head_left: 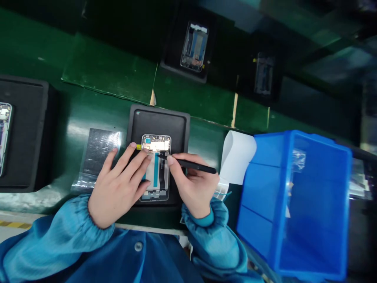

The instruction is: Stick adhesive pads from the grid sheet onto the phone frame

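An opened phone [151,173] lies in a black tray [160,122], its circuit board [159,146] at the top and a bare inner area with blue strips below. My left hand [119,184] rests flat with fingers spread, the fingertips touching the phone's left side and lower board edge. A small yellow tab [138,147] sticks out beside them. In my right hand [196,181] is a slim black pointed tool [197,166], gripped like a pen. Its tip is over the phone just below the board; whether it is tweezers or a pry stick I cannot make out.
A silvery-black film sheet [100,153] lies left of the tray. At right stand a blue bin [265,196] and a curled white paper [238,155]. More opened phones sit in black trays: one at far left [4,137], others farther back [194,47].
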The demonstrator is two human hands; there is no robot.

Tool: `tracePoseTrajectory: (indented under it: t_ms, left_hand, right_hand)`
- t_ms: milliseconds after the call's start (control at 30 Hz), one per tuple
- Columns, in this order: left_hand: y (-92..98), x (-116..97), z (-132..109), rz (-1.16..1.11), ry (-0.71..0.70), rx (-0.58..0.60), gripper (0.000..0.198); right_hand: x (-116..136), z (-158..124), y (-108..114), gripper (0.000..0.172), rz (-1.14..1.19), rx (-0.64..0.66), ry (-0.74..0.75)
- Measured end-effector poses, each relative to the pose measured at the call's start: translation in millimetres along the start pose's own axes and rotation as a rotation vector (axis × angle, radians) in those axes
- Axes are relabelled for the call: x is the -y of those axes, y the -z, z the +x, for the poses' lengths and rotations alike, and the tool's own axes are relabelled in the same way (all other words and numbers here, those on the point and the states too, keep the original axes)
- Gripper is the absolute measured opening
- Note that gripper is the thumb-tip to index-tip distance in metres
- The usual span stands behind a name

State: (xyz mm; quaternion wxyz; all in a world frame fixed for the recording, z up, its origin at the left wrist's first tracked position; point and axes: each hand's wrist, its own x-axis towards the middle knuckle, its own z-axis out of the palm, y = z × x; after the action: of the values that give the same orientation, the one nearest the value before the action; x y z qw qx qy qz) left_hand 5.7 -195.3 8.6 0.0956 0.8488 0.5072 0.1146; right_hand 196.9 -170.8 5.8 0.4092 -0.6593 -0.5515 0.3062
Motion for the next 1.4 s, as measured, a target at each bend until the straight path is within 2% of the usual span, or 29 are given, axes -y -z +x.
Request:
tracePoseTrajectory:
  t_ms: [133, 267, 467, 633, 800, 967, 1100, 1200, 1300, 1400]
  left_hand:
    - [-0.9, 1.3, 3.3, -0.014, 0.001, 0.009, 0.047]
    - [-1.7, 3.4, 6.4, -0.016, 0.003, 0.014, 0.049]
    - [2.7, 11.8, 8.0, 0.030, -0.052, 0.054, 0.046]
    - [6.3, 21.5, 0.1, -0.009, -0.148, 0.089, 0.045]
    - [0.8, 20.0, -4.0, 0.019, -0.050, 0.056, 0.053]
    - [1.9, 19.6, -1.4, 0.058, -0.077, 0.100, 0.046]
    - [-1.5, 19.9, -4.1, 0.029, -0.091, 0.051, 0.039]
    - [-5.9, 16.7, -6.5, 0.039, -0.039, 0.008, 0.044]
    - [-5.2, 13.2, -5.4, 0.067, -0.001, 0.032, 0.052]
    - [-1.4, 12.8, -2.7, 0.088, -0.016, 0.045, 0.050]
  right_hand:
    - [-3.7, -3.5, 7.9, 0.009, -0.002, -0.052, 0.006]
    - [-7.6, -16.7, 10.6, 0.008, 0.092, -0.067, 0.001]
    - [-17.1, -36.6, 4.3, 0.010, 0.195, -0.084, -0.027]
    - [-23.3, -38.8, -1.1, 0.010, 0.259, -0.128, 0.012]
    - [-24.6, -36.5, -3.2, 0.011, 0.299, -0.138, 0.028]
    - [-24.4, -34.9, -4.9, 0.012, 0.311, -0.135, 0.011]
    - [-24.6, -33.8, -5.1, 0.012, 0.327, -0.153, 0.015]
    - [-27.1, -34.7, -4.0, 0.013, 0.371, -0.179, -0.022]
    - [-31.2, -38.5, -2.2, 0.016, 0.415, -0.204, -0.065]
    - [-33.8, -44.0, -0.1, 0.017, 0.436, -0.207, -0.078]
